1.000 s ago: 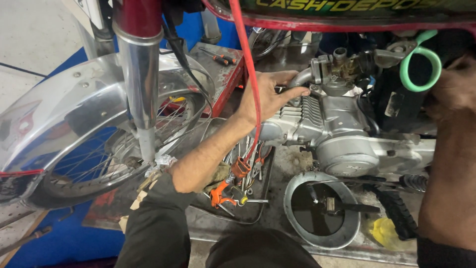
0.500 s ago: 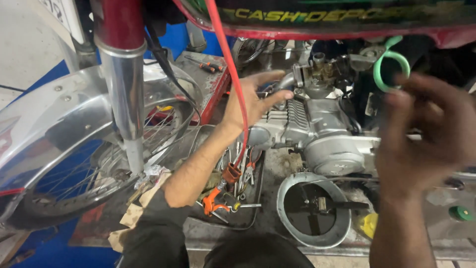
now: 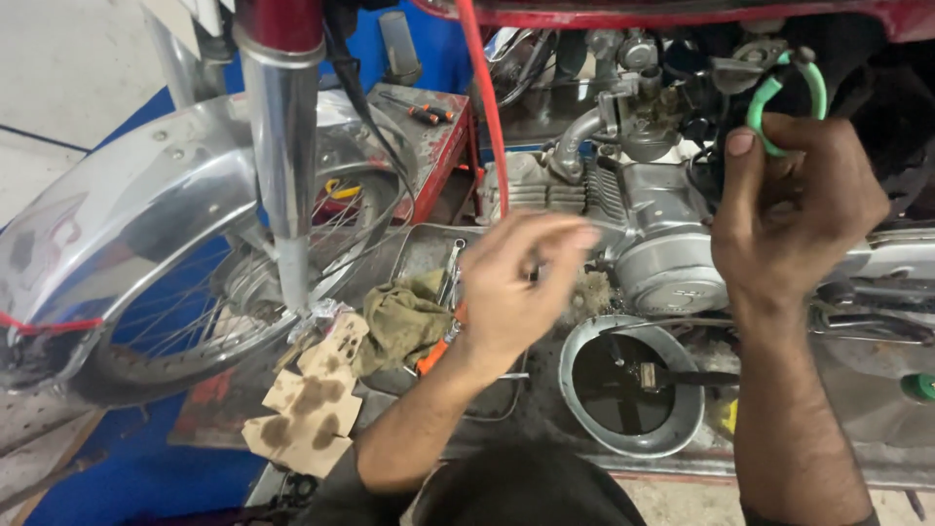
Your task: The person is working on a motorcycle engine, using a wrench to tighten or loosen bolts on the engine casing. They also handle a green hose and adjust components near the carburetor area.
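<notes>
Chrome fender, greasy rag, oil pan.

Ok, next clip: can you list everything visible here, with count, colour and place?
motorcycle engine: one, silver, upper centre
green hose: one loop, green, top right, pinched by the right hand
red cable: one, red, hanging down from the top centre
front fork leg: one, chrome with red top, upper left
front mudguard: one, chrome, left
spoked wheel: one, silver, under the mudguard
rag: one, olive, in the metal tray at centre
stained cardboard scraps: a few, tan, lower left
round pan: one, grey, holding dark liquid and a brush, lower centre
red toolbox: one, red, behind the wheel, tools on it
left hand: one, blurred, above the tray, empty as far as visible
right hand: one, upper right, gripping the hose
</notes>
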